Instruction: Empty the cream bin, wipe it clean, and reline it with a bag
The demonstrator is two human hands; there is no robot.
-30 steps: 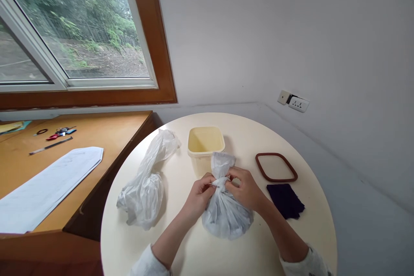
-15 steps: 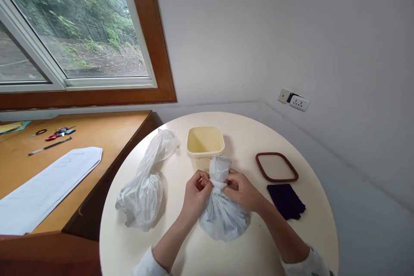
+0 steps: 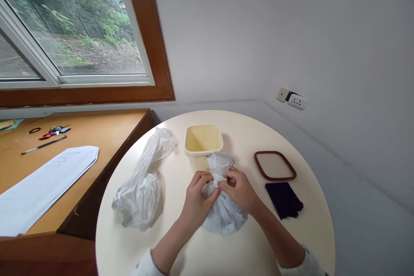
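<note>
A white plastic bag (image 3: 225, 215), gathered and knotted at its neck, rests on the round table (image 3: 258, 250) in front of me. Both hands are at the knot. My left hand (image 3: 198, 200) has its thumb and fingers on the left side of the twisted neck. From the right, my right hand (image 3: 241, 189) pinches the knot with thumb and forefinger. The loose top of the bag sticks up above my fingers, and what the bag contains is hidden. Just behind it stands a pale yellow plastic tub (image 3: 203, 140), its mouth uncovered.
Another white plastic bag (image 3: 142, 196) lies crumpled on the left. To the right are a brown rounded frame (image 3: 274, 178) and a dark purple folded cloth (image 3: 283, 200). Papers (image 3: 48, 185), a pen (image 3: 43, 145) and keys (image 3: 56, 130) lie on the wooden desk (image 3: 106, 127).
My left thumb has moved away from its fingertips, across the knot towards the right hand. The bag's top tilts a little more to the right. The view has shifted slightly.
</note>
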